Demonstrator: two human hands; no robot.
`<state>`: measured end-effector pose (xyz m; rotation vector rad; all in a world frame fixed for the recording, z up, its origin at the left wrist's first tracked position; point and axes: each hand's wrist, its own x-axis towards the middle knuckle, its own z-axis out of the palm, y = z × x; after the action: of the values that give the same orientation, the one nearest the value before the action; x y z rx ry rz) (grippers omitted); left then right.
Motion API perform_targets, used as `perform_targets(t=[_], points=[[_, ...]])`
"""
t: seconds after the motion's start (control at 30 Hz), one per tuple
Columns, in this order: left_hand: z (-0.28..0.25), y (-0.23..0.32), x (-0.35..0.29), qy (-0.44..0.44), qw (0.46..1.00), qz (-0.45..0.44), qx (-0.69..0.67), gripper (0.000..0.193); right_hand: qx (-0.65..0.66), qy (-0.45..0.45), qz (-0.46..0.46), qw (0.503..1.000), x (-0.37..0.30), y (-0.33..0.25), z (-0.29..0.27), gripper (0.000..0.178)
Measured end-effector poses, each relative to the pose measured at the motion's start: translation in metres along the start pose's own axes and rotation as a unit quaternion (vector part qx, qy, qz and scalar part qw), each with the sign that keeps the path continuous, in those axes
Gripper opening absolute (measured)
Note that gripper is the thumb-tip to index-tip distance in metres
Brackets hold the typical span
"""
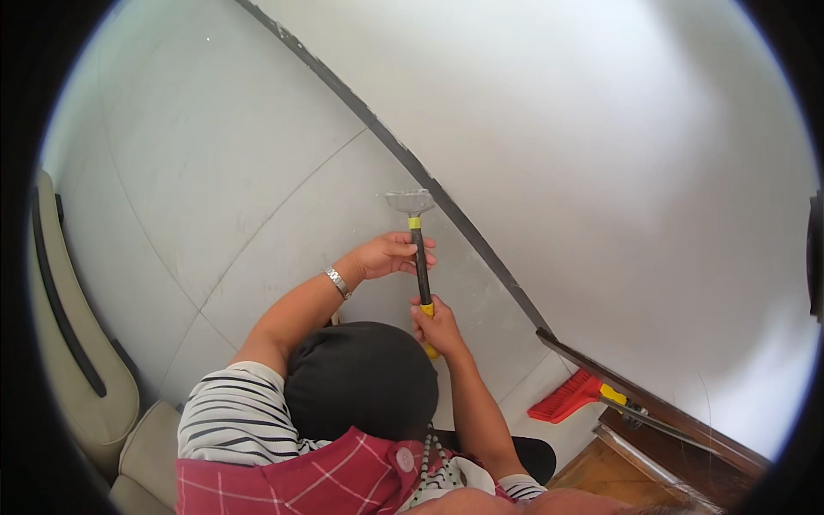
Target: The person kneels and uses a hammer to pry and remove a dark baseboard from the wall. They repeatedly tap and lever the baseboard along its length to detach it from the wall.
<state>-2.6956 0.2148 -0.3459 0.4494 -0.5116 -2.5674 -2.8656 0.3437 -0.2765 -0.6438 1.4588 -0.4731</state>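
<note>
A long-handled scraper (421,262) with a wide metal head, a black shaft and yellow collars points away from me over the grey tiles. My right hand (439,326) is closed around the lower, yellow part of its handle. Farther up, my left hand (386,256) holds the black shaft, thumb on the near side and fingers partly behind it. The scraper's head is close to the dark skirting strip (378,129) at the foot of the white wall; whether it touches the floor I cannot tell.
Beige padded seating (86,360) with a black strip stands at the left. A red broom (566,396) lies by the wall at the lower right, near brown wooden furniture (639,463). My black-clad knee (360,369) rises below my hands. Grey floor tiles (249,172) stretch ahead.
</note>
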Motion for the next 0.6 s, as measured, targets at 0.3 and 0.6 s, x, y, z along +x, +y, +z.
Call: perform_targets(t=[0.3,0.6], points=[[0.04,-0.005,0.037,0.14,0.968,0.02,0.207,0.033,-0.224,0.289,-0.119,0.923,-0.001,0.008,0.01,0.024],[0.039,-0.002,0.044,0.134,0.96,0.053,0.24,0.028,-0.336,0.326,-0.101,0.878,-0.002,-0.005,0.009,0.036]])
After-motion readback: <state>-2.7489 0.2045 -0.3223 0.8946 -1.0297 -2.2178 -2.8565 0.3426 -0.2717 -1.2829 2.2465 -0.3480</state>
